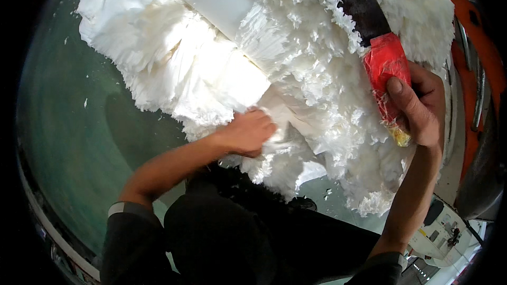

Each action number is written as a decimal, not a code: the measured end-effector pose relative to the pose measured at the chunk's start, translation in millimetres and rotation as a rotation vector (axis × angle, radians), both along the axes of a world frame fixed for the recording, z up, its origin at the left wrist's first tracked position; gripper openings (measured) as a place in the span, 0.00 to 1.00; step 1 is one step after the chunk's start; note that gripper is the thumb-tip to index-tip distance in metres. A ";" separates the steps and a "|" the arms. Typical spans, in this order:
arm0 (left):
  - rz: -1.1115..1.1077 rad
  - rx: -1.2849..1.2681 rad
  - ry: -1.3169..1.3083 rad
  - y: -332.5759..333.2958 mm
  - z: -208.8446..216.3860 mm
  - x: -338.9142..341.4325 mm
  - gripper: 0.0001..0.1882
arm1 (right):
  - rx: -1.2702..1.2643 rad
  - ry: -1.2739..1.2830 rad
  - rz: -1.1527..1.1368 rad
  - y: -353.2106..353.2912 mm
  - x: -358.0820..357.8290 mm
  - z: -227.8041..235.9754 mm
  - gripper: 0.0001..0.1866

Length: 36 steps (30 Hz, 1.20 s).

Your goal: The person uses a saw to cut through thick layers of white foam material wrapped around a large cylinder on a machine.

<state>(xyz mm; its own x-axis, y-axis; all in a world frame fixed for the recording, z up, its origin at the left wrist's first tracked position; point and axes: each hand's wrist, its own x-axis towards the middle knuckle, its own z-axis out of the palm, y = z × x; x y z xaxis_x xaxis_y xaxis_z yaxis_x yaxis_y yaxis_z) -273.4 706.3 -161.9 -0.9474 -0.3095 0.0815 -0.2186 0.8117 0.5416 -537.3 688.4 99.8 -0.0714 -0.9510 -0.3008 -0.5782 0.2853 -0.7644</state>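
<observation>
A large mass of white, layered sheet material (195, 68) with ragged, fluffy edges fills the middle and top; I cannot tell whether it is paper or plastic film. My left hand (247, 131), slightly blurred, is closed on the loose white sheets at the near end of the mass. At the right, my right hand (422, 106) grips a hand saw by its handle (388, 66), wrapped in red tape with a yellowish end. The saw's dark, toothed blade (359, 2) points up and left over the shredded material, and its tip is cut off by the picture's top edge.
Orange metal bars (478, 42) and a grey rounded machine part (479, 192) stand along the right side. Small white scraps lie on the green floor (68, 142). A pale panel (443, 232) sits at lower right. My dark-clothed legs (227, 232) are close below the material.
</observation>
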 end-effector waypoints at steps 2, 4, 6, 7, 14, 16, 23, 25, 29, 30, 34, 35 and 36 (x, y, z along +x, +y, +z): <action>-0.053 0.018 -0.246 5.8 -19.9 4.8 0.27 | -0.020 0.023 -0.009 -0.3 1.2 1.9 0.26; -0.033 0.117 -0.381 10.3 -28.7 0.2 0.25 | -0.073 0.038 -0.005 -2.4 1.7 -0.8 0.27; -0.031 0.208 -0.322 5.2 -0.2 -7.2 0.23 | -0.021 0.054 -0.032 -0.6 -2.1 1.3 0.29; -0.019 0.249 -0.302 3.0 18.4 -4.7 0.23 | -0.001 0.050 -0.037 -0.4 -3.1 -0.2 0.30; 0.655 -0.264 0.315 -55.7 78.4 7.4 0.26 | -0.020 0.040 -0.065 -0.7 4.3 0.8 0.32; 0.608 -0.244 0.155 -61.6 40.3 12.9 0.24 | 0.000 0.001 -0.011 -3.7 3.1 4.9 0.31; 0.449 -0.093 -0.044 -83.3 31.6 18.7 0.18 | -0.040 -0.127 -0.060 -3.1 -1.0 7.1 0.28; 0.433 0.143 0.018 -90.3 60.2 21.2 0.18 | -0.090 -0.099 -0.066 -4.3 -3.2 10.9 0.29; 0.910 0.882 0.543 -122.9 108.9 25.3 0.27 | -0.049 -0.089 -0.014 -3.6 -4.8 8.1 0.28; 0.909 0.985 0.494 -134.7 125.9 23.1 0.27 | -0.043 -0.078 -0.006 -3.5 -5.9 9.1 0.28; 0.831 1.092 0.351 -164.7 187.7 -9.3 0.25 | -0.058 -0.108 -0.008 -4.3 -5.4 9.6 0.27; 0.803 1.044 0.332 -168.1 193.9 -17.1 0.26 | -0.049 -0.121 -0.008 -4.8 -3.5 9.6 0.27; 0.746 0.977 0.412 -173.7 185.2 -23.6 0.26 | -0.040 -0.134 -0.009 -5.2 -2.1 9.8 0.26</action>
